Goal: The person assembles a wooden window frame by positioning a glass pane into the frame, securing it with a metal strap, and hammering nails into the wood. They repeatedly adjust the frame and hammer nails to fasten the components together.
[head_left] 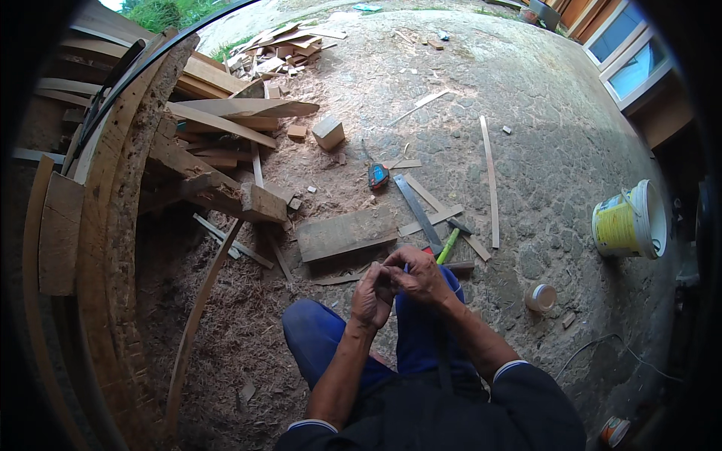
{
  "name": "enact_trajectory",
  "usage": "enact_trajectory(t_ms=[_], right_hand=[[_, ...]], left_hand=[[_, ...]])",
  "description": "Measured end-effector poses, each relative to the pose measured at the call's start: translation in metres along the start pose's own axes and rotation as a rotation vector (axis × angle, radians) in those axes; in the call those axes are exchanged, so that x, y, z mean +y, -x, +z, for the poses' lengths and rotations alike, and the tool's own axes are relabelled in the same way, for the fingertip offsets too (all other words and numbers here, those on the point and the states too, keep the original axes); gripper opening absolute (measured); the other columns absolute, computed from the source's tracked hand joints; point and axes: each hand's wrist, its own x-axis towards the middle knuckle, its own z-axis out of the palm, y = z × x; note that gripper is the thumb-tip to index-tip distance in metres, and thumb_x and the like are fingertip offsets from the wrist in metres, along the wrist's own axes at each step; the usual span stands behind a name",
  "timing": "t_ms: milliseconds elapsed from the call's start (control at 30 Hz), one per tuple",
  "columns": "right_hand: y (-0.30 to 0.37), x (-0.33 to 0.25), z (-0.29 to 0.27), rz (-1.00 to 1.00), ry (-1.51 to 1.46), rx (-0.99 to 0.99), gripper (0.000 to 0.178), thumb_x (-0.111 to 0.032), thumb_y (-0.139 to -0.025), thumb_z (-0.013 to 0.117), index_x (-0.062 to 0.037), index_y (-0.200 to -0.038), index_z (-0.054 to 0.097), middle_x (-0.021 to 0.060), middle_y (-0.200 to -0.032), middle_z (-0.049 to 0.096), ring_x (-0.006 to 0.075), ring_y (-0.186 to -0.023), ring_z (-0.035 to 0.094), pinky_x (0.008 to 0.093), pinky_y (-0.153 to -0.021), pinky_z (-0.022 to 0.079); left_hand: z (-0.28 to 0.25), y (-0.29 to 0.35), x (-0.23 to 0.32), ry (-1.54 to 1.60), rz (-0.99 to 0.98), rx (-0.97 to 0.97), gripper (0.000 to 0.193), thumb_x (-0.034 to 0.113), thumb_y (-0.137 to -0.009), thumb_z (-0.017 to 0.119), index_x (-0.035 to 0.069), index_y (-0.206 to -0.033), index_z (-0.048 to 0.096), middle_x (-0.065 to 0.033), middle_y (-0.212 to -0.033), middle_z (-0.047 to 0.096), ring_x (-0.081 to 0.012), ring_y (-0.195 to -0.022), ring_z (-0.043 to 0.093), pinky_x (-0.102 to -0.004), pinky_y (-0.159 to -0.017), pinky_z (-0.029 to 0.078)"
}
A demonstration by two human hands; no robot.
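Note:
My left hand (373, 298) and my right hand (423, 279) meet above my knees, their fingers closed and fingertips pressed together. Whatever lies between them, if anything, is too small and hidden to make out. Just beyond my right hand lies a hammer with a green handle (448, 246) and a dark head. A flat grey metal blade (416, 210) with a red end rests beside it, across thin wooden strips (430, 220). A thick wooden board (347, 234) lies on the ground ahead of my hands. Farther off sits a small blue-and-black hand tool (377, 176).
Stacked timber and a heavy beam (113, 225) stand on the left, with scrap wood (282, 52) heaped behind. A wooden block (328, 133) lies ahead. To the right are a yellow-and-white bucket (630, 220), a small jar (541, 298) and a cable (602, 340). Shavings (248, 331) cover the ground.

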Motion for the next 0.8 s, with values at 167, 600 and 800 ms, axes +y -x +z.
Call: enact_trajectory(t_ms=[167,600,800], right_hand=[[-0.006,-0.002,0.011,-0.089,0.018,0.025,0.016,-0.015,-0.087,0.074,-0.003,-0.096,0.067,0.0107,-0.092,0.061,0.0256,-0.084,0.065,0.0352,-0.073,0.052],[0.009,0.25,-0.036,0.865,0.612,0.26,0.061,-0.031,-0.081,0.078,-0.0135,-0.13,0.046,0.0267,-0.118,0.059,0.0448,-0.113,0.059,0.0511,-0.096,0.047],[0.003,0.297,-0.029,0.853,0.431,0.546,0.057,0.0,-0.08,0.053,-0.0128,-0.134,0.038,0.0255,-0.121,0.061,0.0445,-0.113,0.06,0.0497,-0.093,0.047]], left_hand=[[0.012,0.011,0.011,0.063,0.115,0.136,0.013,0.016,-0.102,0.059,0.005,-0.107,0.065,-0.0045,-0.097,0.07,-0.0125,-0.082,0.064,-0.027,-0.072,0.05],[-0.011,0.021,0.034,0.039,0.153,0.135,0.016,0.019,-0.104,0.057,0.005,-0.111,0.061,-0.0047,-0.09,0.065,-0.0079,-0.068,0.054,-0.0213,-0.054,0.042],[0.01,0.028,0.032,0.075,0.089,0.086,0.012,0.013,-0.102,0.059,0.008,-0.113,0.059,-0.0068,-0.096,0.068,-0.0083,-0.075,0.061,-0.0209,-0.06,0.046]])
